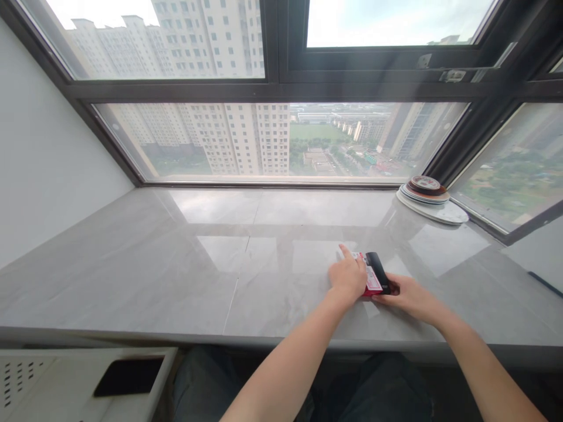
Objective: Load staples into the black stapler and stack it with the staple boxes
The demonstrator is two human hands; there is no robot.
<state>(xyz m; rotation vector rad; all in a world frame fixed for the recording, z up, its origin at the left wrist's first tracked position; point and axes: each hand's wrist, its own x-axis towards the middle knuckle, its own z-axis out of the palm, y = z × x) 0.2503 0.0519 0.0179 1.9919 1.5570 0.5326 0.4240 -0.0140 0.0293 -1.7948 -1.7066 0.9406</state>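
A small red and black box (373,280) with a white, pink-edged label lies on the grey tiled sill, right of the middle. My left hand (349,275) covers its left side, with the index finger stretched away from me and the other fingers bent over the box. My right hand (407,298) grips the near right corner, thumb and fingers around the black part. Whether that black part is a raised flap or a separate piece, I cannot tell. Both hands rest low at the sill, and the left hand hides part of the label.
A stack of round plates or discs (428,199) stands at the back right corner by the windows. The glossy sill (145,275) ends in a front edge above my knees. A white metal cabinet (65,381) with a dark opening is at the lower left.
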